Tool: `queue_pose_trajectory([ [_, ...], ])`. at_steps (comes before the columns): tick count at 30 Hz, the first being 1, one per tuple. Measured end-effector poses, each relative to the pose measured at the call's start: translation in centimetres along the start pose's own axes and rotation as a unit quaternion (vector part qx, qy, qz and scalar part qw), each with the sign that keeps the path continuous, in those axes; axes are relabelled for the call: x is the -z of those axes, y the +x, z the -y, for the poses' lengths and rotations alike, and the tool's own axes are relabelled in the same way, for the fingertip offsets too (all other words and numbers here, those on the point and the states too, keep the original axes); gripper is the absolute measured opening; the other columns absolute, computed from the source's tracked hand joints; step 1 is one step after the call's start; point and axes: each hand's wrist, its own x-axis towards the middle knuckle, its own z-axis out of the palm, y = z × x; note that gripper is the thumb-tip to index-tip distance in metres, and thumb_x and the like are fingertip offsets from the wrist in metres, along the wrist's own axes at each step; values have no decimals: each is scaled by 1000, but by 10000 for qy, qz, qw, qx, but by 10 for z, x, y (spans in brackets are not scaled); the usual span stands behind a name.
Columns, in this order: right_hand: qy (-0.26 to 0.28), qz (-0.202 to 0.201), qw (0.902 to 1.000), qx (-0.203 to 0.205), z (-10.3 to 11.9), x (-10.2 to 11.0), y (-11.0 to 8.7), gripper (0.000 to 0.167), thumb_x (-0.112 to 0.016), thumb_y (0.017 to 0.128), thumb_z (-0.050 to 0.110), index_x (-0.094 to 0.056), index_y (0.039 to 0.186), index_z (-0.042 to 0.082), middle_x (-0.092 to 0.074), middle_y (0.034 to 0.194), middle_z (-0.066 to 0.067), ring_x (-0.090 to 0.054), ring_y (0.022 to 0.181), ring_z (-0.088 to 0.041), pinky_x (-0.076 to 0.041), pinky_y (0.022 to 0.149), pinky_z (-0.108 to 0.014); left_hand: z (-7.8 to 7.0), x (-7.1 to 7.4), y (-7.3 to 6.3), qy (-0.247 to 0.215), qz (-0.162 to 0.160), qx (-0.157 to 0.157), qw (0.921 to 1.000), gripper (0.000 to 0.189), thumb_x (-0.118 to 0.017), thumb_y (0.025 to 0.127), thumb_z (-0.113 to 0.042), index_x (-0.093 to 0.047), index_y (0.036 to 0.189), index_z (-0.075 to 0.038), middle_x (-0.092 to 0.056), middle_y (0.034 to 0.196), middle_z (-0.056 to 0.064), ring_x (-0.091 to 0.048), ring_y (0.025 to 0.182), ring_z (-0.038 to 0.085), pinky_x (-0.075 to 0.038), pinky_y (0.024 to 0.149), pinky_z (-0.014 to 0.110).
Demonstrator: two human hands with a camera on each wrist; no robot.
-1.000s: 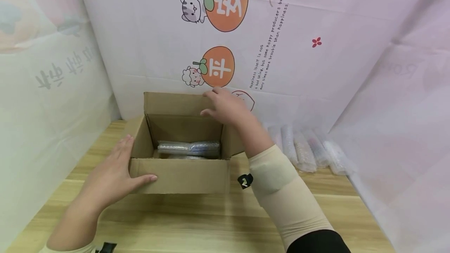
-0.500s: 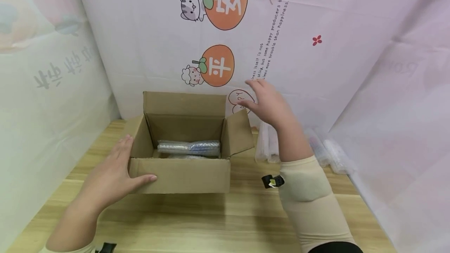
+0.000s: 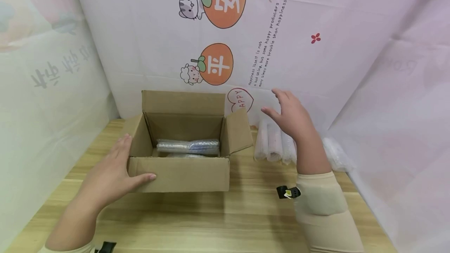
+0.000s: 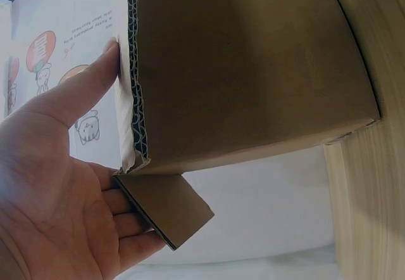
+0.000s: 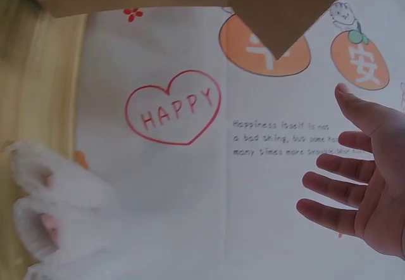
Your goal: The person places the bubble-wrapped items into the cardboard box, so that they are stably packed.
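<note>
An uncovered cardboard box (image 3: 179,175) stands on the table with its flaps spread. Inside lies a bubble-wrapped bundle (image 3: 188,146), with part of another wrapped thing showing below it. My left hand (image 3: 107,175) rests at the box's front left corner, thumb along the front flap and fingers against the left side flap (image 4: 168,207). To the right of the box my right hand (image 3: 294,116) hovers with fingers spread and nothing in it. Below and around that hand stand several bubble-wrapped rolls (image 3: 274,143), partly hidden by the forearm; two show their ends in the right wrist view.
A white printed sheet (image 3: 158,30) hangs close behind the box, and further sheets wall the left and right sides. The right flap (image 3: 239,130) juts out toward the rolls. Another wrapped roll (image 3: 335,154) lies by the right wall on the wooden table (image 3: 168,221).
My right hand has moved from the box's back flap rightward, past the right flap, to above the wrapped rolls. My left hand and the box have stayed in place.
</note>
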Motion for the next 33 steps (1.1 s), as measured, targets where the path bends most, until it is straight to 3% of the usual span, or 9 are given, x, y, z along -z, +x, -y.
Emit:
queue_pose_trajectory([
  [9,-22,320,9986,-426,-25,-28,-7,82,-55,95,55,-26,155,8,-33,155,-22,-31,143,-41,-31,113,-61,0,0,-1,-47,-2,12,10000,130,-56,74,-83,7,157,-6,2,164,19,-11,148,47,-24,107,73],
  [18,-18,539,9959,-729,-47,-70,-15,79,-56,96,51,-27,154,6,-35,152,-25,-35,138,-45,-36,109,-62,-1,0,-1,-77,13,9,10000,130,-56,74,-83,7,157,-5,1,164,20,-12,147,47,-24,107,72],
  [33,-166,992,9872,-1241,-61,-114,-10,81,-60,95,48,-29,151,0,-40,146,-33,-42,132,-49,-40,106,-61,-1,0,-2,-49,1,-1,10000,129,-56,75,-83,7,157,-6,0,164,20,-13,147,47,-25,107,72],
])
